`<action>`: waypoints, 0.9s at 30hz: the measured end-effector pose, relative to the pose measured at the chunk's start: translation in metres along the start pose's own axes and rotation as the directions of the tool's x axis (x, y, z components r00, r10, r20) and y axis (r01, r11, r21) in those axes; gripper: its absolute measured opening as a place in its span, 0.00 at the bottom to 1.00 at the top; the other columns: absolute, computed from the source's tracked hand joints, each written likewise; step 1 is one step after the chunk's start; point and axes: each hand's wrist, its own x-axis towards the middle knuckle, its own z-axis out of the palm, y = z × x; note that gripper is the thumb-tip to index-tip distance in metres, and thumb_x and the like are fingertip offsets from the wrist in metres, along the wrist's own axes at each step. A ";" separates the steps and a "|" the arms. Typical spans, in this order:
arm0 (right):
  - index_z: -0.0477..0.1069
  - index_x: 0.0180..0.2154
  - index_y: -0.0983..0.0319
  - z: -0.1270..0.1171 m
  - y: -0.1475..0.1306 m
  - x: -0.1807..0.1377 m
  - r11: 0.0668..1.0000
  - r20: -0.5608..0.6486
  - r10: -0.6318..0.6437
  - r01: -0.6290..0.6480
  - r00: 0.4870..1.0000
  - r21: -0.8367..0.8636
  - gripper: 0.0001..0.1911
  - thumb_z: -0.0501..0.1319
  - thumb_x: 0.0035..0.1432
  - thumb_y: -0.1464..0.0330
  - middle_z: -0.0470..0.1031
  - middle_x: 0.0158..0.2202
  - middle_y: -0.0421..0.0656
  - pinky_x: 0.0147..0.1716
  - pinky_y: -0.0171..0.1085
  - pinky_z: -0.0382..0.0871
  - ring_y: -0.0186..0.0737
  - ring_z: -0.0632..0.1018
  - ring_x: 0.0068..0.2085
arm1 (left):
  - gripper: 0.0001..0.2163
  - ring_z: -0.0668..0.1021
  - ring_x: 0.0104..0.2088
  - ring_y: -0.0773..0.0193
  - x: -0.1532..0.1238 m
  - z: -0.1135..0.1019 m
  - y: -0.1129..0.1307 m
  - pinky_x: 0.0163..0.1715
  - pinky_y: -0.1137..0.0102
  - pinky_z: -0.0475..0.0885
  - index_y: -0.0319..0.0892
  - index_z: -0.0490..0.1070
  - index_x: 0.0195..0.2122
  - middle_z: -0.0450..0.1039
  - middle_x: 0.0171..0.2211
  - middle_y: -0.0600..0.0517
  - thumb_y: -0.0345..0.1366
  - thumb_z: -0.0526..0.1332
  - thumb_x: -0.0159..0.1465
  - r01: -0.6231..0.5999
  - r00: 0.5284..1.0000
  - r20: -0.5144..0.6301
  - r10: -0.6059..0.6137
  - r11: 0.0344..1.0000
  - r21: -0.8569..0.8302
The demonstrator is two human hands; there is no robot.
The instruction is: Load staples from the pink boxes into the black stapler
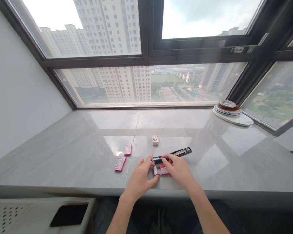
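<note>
A black stapler [182, 151] lies opened out flat on the grey sill, its metal inner parts showing. My left hand [143, 177] is at the stapler's left end, fingers stretched out and touching it, thumb apart beside a small opened red-and-white staple box [164, 169]. Over the stapler's middle, my right hand [177, 167] has its thumb and forefinger pinched together at the metal channel; what lies between them is too small to make out. The right hand partly covers the box in front of the stapler.
Two red-and-white boxes, one nearer [120, 163] and one farther [128, 149], lie to the left. A small white box [155, 140] stands behind the stapler. Stacked plates [231, 113] sit at the far right by the window. The sill's front edge [234, 191] runs close to my body.
</note>
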 end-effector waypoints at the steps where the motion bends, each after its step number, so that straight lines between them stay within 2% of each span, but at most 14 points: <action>1: 0.79 0.40 0.56 0.006 -0.003 0.002 1.000 0.013 0.010 -0.010 1.000 0.020 0.13 0.58 0.66 0.58 0.76 0.26 0.39 0.31 0.36 0.62 0.40 0.76 0.30 | 0.20 0.67 0.68 0.55 0.000 0.001 -0.001 0.72 0.52 0.58 0.51 0.69 0.56 0.70 0.64 0.51 0.36 0.66 0.63 -0.003 1.000 -0.004 0.003 1.000 0.002; 4: 0.77 0.41 0.58 0.023 -0.006 0.008 0.985 0.041 0.072 -0.077 0.997 0.152 0.12 0.59 0.64 0.59 0.74 0.24 0.38 0.31 0.36 0.64 0.40 0.77 0.29 | 0.27 0.67 0.69 0.55 0.000 0.002 -0.002 0.72 0.52 0.57 0.51 0.65 0.63 0.74 0.59 0.51 0.36 0.66 0.63 -0.009 1.000 -0.007 0.009 1.000 0.002; 7: 0.76 0.42 0.59 0.034 -0.008 0.012 0.964 0.026 0.088 -0.092 0.996 0.250 0.12 0.61 0.62 0.59 0.70 0.22 0.36 0.30 0.35 0.64 0.38 0.74 0.26 | 0.28 0.65 0.70 0.55 0.001 0.000 -0.002 0.72 0.52 0.56 0.52 0.64 0.65 0.73 0.61 0.50 0.35 0.65 0.63 -0.008 1.000 0.004 0.008 1.000 -0.004; 12: 0.76 0.37 0.58 0.032 -0.025 0.015 0.972 0.041 -0.043 0.032 0.998 0.233 0.11 0.60 0.64 0.59 0.69 0.23 0.37 0.30 0.35 0.62 0.37 0.71 0.26 | 0.32 0.64 0.70 0.54 0.001 -0.003 -0.002 0.71 0.52 0.57 0.54 0.60 0.68 0.64 0.68 0.50 0.35 0.65 0.63 -0.012 1.000 0.016 0.013 1.000 -0.014; 15: 0.76 0.37 0.58 0.020 -0.032 0.010 0.981 0.094 -0.129 0.114 0.987 0.158 0.10 0.59 0.65 0.61 0.71 0.24 0.38 0.29 0.35 0.59 0.37 0.71 0.27 | 0.34 0.65 0.69 0.53 0.001 -0.003 -0.003 0.71 0.51 0.57 0.54 0.58 0.69 0.63 0.69 0.49 0.35 0.66 0.62 0.007 1.000 0.017 -0.006 1.000 -0.020; 18: 0.76 0.32 0.58 0.010 -0.031 0.001 0.984 0.220 -0.177 0.177 0.959 0.022 0.07 0.61 0.61 0.65 0.73 0.25 0.38 0.27 0.35 0.55 0.36 0.70 0.27 | 0.30 0.65 0.69 0.55 0.001 -0.003 -0.002 0.71 0.53 0.57 0.54 0.63 0.66 0.68 0.66 0.51 0.35 0.65 0.62 0.013 1.000 0.012 -0.013 1.000 -0.014; 21: 0.75 0.30 0.57 0.004 -0.026 -0.008 0.981 0.292 -0.154 0.181 0.944 -0.067 0.05 0.62 0.58 0.69 0.75 0.25 0.38 0.27 0.34 0.53 0.36 0.70 0.27 | 0.22 0.65 0.69 0.55 0.001 -0.005 0.000 0.71 0.54 0.56 0.53 0.69 0.58 0.70 0.63 0.52 0.35 0.64 0.63 0.009 1.000 0.014 -0.009 1.000 -0.006; 25: 0.78 0.37 0.55 -0.007 -0.012 -0.018 0.988 0.287 -0.148 0.151 0.946 0.015 0.06 0.61 0.62 0.66 0.76 0.28 0.39 0.29 0.35 0.57 0.38 0.72 0.30 | 0.15 0.64 0.70 0.54 -0.001 -0.012 0.001 0.71 0.54 0.57 0.51 0.70 0.52 0.64 0.68 0.52 0.36 0.64 0.63 -0.003 0.999 0.043 0.004 1.000 -0.020; 27: 0.77 0.42 0.55 -0.015 0.003 -0.023 0.995 0.219 -0.095 0.084 0.971 0.061 0.09 0.59 0.65 0.62 0.74 0.27 0.39 0.29 0.35 0.59 0.39 0.72 0.30 | 0.13 0.63 0.70 0.52 -0.003 -0.016 0.002 0.69 0.54 0.60 0.49 0.70 0.50 0.62 0.68 0.50 0.38 0.65 0.64 0.016 1.000 0.002 -0.016 1.000 -0.027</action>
